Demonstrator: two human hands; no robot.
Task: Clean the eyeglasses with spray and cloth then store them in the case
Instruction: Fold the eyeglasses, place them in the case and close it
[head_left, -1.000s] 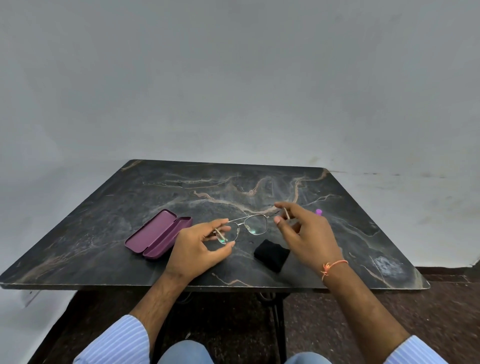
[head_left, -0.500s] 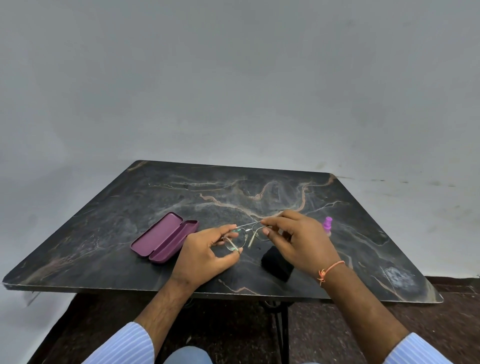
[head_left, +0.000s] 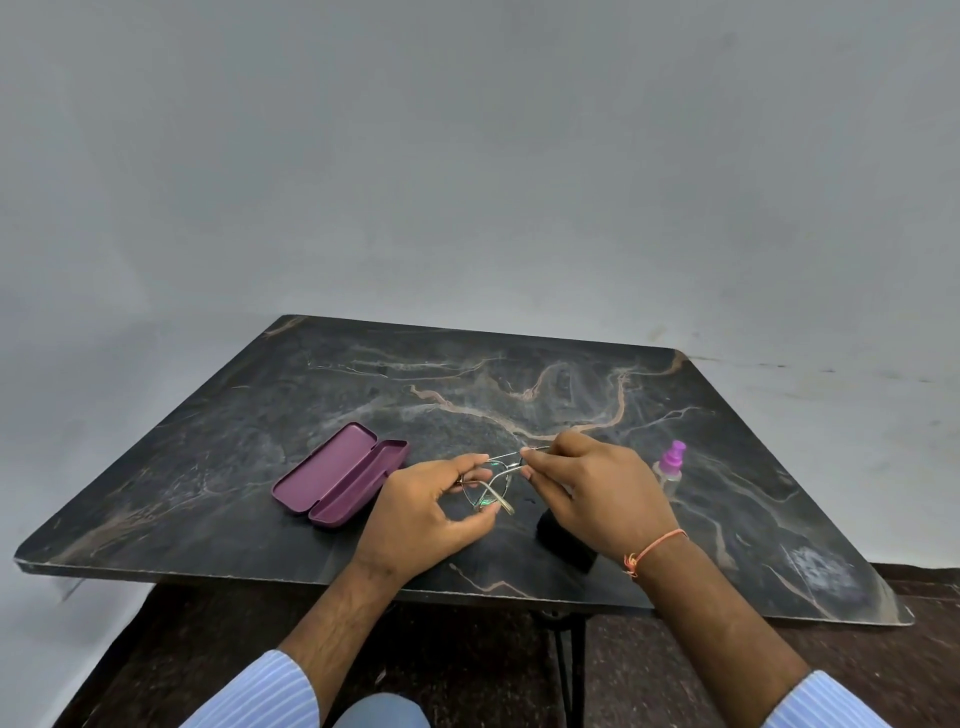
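Partly hidden cloth (head_left: 563, 540) under right hand (head_left: 597, 493); eyeglasses (head_left: 491, 483) pinched

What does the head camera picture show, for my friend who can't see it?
Two hands, left hand and right hand, hold thin-framed eyeglasses above a dark marble table. An open purple case lies left, a spray bottle right.
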